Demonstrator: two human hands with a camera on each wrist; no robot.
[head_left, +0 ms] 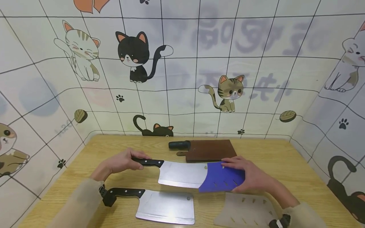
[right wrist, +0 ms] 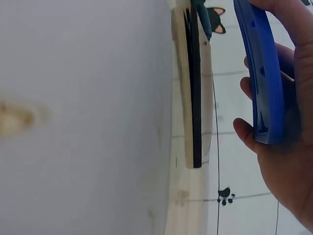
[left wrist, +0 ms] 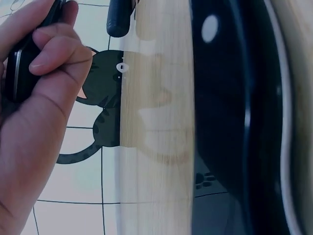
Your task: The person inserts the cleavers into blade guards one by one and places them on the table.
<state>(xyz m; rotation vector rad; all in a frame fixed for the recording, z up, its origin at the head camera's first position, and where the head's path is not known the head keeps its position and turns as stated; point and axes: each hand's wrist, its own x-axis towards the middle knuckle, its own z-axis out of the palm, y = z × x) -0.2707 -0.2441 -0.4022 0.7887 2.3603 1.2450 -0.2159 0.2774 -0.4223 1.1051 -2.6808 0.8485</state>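
In the head view my left hand [head_left: 125, 162] grips the black riveted handle [head_left: 151, 162] of a cleaver, whose broad steel blade [head_left: 182, 173] points right above the table. My right hand [head_left: 251, 174] holds a blue slotted blade guard [head_left: 220, 179], thumb below and fingers along its top. The blade's end meets the guard's curved mouth; how far inside it reaches I cannot tell. The right wrist view shows this blue guard [right wrist: 266, 73] edge-on in the hand. Nearer on the table lies a second cleaver [head_left: 168, 207], bare, its handle toward the left wrist.
A whitish slotted blade guard [head_left: 248, 210] lies at the front right, under the right forearm. Toward the back rests a flat brown cover [head_left: 212, 149] with a black handle [head_left: 179, 145] sticking out left. Cat-patterned cloth walls [head_left: 182, 95] surround the wooden table [head_left: 114, 144].
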